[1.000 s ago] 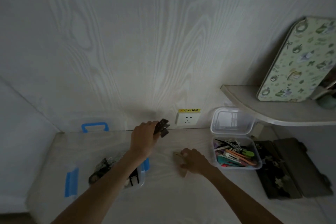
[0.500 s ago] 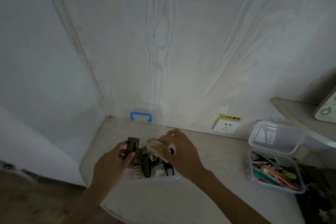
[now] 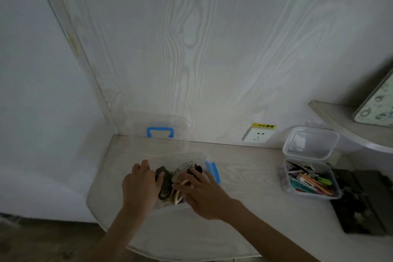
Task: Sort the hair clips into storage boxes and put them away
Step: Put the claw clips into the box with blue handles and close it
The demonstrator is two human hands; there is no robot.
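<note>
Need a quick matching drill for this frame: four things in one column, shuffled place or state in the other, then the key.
Things
1. clear lid with blue handle
2. small box of colourful clips
3. wall socket
4. box with blue latch

Places or states
A. under both hands, near the table's front edge
B. leaning against the back wall
C. right side of the table, its lid propped behind it
D. set in the wall under a yellow label

Pairs: 1-B, 2-C, 3-D, 4-A

Home: wood-grain desk (image 3: 244,176), wall socket (image 3: 257,135), corner shelf (image 3: 340,125).
</note>
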